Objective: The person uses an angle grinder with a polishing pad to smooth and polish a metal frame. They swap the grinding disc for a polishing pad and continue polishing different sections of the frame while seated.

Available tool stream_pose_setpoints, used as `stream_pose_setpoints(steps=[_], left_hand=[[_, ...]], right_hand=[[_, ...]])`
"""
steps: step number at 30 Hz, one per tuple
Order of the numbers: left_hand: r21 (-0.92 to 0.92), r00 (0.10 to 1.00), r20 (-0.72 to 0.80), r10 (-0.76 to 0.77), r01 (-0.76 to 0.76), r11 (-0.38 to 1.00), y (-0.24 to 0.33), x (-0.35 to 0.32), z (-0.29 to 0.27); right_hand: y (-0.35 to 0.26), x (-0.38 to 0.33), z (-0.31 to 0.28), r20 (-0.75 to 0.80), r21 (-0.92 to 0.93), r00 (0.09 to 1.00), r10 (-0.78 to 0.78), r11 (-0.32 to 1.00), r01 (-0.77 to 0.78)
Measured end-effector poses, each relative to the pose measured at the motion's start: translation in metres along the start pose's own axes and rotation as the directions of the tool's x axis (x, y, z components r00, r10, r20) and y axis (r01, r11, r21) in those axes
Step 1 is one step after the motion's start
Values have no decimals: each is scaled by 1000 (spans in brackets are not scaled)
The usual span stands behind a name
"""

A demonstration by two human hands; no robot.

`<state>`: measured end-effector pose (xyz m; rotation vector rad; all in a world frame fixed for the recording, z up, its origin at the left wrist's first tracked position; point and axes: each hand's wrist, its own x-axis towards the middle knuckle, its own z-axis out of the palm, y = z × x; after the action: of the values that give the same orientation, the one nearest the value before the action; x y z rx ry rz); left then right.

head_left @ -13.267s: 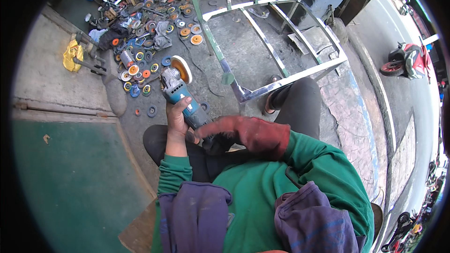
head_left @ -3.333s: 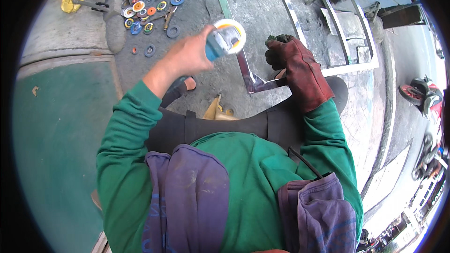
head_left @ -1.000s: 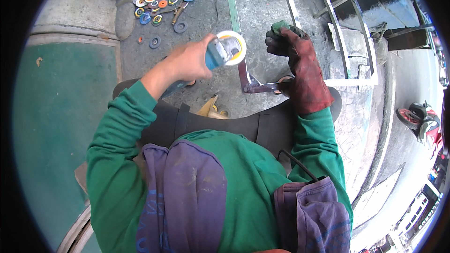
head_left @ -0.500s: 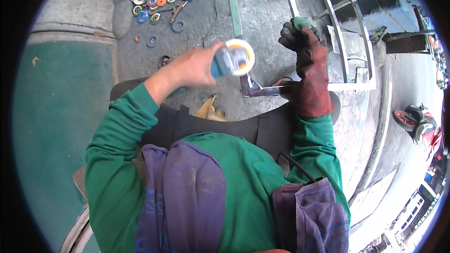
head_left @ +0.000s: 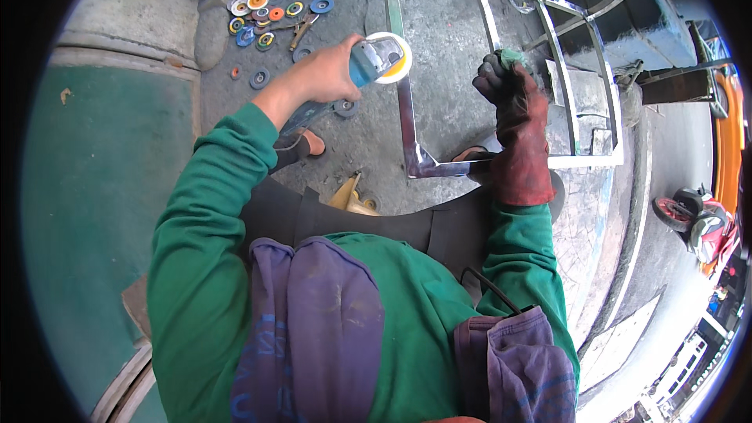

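My bare left hand (head_left: 327,70) is wrapped round a teal angle grinder (head_left: 363,69). Its yellow-and-white disc (head_left: 403,70) sits at the left bar of a welded metal frame (head_left: 406,129); whether they touch I cannot tell. Dark primer covers the near corner of that frame, while other bars are bare silver or green. Over the frame's middle, my right hand (head_left: 501,82) is closed in a dark glove with a long red cuff. Something green (head_left: 513,56) shows at its fingers, perhaps part of the glove; what it grips is hidden.
Several used grinding discs (head_left: 266,39) lie scattered at the far left, beside a clamp-like tool (head_left: 302,29). A yellow object (head_left: 346,192) lies between my legs. A green panel (head_left: 110,204) stands at left. Beyond the kerb at right is a red motorcycle (head_left: 680,211).
My left hand has carried the grinder slightly farther away and left, uncovering the frame's left bar and my left foot. My right hand stays closed, nearly in place. An orange vehicle now shows at far right.
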<state>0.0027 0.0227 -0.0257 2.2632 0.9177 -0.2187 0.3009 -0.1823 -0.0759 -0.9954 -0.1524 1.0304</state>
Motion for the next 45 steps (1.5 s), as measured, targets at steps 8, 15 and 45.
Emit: stream_pose_setpoints(steps=[8,15,45], left_hand=[[18,997,4,-73,73,997,-1,1,-16],[15,999,40,-27,26,1000,7,-6,-13],[53,999,48,14,-16,998,19,-1,-12]], right_hand=[[-1,6,0,-64,-5,998,29,1000,-30],[2,6,1,-69,-27,997,16,999,-18],[3,7,-4,18,0,1000,24,1000,-24]])
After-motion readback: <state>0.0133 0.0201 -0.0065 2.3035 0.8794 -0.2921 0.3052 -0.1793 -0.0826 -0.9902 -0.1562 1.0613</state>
